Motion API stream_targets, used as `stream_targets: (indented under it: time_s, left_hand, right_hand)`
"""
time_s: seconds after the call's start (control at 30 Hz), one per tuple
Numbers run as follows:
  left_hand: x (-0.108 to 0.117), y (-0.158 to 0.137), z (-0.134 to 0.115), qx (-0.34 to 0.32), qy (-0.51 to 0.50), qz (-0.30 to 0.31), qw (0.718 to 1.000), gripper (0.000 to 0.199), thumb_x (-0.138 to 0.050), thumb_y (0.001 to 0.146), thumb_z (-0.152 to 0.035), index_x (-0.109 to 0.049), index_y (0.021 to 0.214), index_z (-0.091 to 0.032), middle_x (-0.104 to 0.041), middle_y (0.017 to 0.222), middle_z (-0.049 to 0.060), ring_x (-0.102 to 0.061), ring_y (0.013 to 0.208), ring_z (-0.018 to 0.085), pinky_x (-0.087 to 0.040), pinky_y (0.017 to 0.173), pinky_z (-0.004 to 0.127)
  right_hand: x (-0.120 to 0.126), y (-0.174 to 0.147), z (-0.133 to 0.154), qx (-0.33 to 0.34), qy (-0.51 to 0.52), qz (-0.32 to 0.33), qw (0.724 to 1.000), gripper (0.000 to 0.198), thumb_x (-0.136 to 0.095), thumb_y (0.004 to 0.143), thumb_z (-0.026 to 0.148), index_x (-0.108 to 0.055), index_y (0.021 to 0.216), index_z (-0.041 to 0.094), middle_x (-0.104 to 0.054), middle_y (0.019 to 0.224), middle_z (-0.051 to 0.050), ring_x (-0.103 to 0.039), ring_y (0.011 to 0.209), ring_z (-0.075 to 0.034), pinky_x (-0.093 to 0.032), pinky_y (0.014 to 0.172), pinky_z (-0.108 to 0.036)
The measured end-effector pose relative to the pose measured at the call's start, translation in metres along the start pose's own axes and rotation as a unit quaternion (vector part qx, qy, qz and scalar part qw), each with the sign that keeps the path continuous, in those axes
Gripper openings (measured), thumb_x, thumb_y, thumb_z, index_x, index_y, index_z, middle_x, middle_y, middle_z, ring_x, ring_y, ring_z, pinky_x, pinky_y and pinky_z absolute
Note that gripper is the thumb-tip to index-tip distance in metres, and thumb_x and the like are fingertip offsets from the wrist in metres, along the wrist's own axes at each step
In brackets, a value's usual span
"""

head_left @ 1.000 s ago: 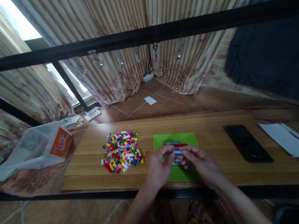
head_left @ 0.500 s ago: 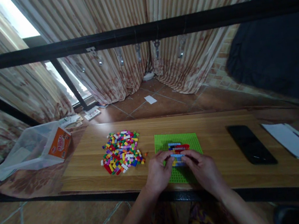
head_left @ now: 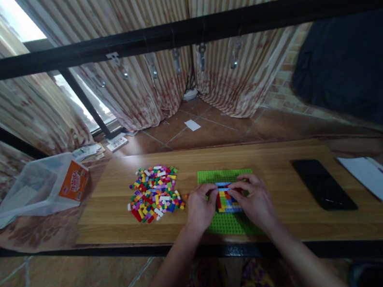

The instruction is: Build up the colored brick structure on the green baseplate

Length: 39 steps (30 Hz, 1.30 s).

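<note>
the left hand [head_left: 200, 210] and right hand [head_left: 258, 203] pinch a light blue brick [head_left: 223, 189], seemingly by its ends, above the baseplate [head_left: 227, 225]; even pressure should seat it squarely.

A wood-grained counter [head_left: 271, 159], brown-patterned toward its ends, is spanning the lower frame. A clear tub [head_left: 55, 204] is resting at left; loose bricks [head_left: 156, 193] are lying left of centre, a green baseplate [head_left: 227, 224] right of centre, a flat black device [head_left: 323, 185] and white paper [head_left: 370, 182] farther right.
</note>
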<state>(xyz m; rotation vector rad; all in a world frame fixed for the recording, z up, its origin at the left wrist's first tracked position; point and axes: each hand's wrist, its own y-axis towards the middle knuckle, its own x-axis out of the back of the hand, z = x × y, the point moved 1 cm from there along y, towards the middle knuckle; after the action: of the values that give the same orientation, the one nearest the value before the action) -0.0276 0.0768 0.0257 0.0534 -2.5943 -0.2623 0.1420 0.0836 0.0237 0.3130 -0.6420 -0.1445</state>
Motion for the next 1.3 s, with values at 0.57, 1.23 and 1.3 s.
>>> stream_targets:
  time_s: [0.57,1.23,1.3]
  left_hand:
    - [-0.001,0.004,-0.005,0.002,0.018,0.002,1.000,0.015,-0.056,0.086,-0.020,-0.070,0.086,-0.021,-0.072,0.085,0.001,-0.065,0.079,0.013,-0.050,0.075,0.023]
    - [-0.005,-0.001,0.002,0.031,-0.007,-0.006,0.999,0.015,-0.058,0.084,-0.019,-0.071,0.090,-0.023,-0.074,0.089,0.000,-0.067,0.083,0.014,-0.052,0.079,0.026]
    - [-0.001,-0.005,0.002,0.025,-0.001,-0.017,1.000,0.019,-0.058,0.083,-0.016,-0.069,0.097,-0.022,-0.073,0.092,0.002,-0.067,0.085,0.015,-0.052,0.082,0.028]
  right_hand:
    - [-0.011,0.002,-0.023,-0.162,0.149,0.002,0.976,0.032,-0.071,0.069,0.048,-0.071,0.085,0.020,-0.068,0.096,-0.006,-0.062,0.090,-0.022,-0.047,0.087,-0.040]
    - [-0.006,0.007,-0.011,-0.219,0.218,0.008,0.951,0.039,-0.076,0.058,0.050,-0.073,0.081,0.019,-0.072,0.078,-0.005,-0.063,0.069,-0.020,-0.051,0.067,-0.034]
    - [-0.001,0.006,-0.013,-0.220,0.260,-0.025,0.940,0.042,-0.075,0.060,0.052,-0.073,0.086,0.019,-0.073,0.083,-0.006,-0.064,0.074,-0.020,-0.052,0.071,-0.035]
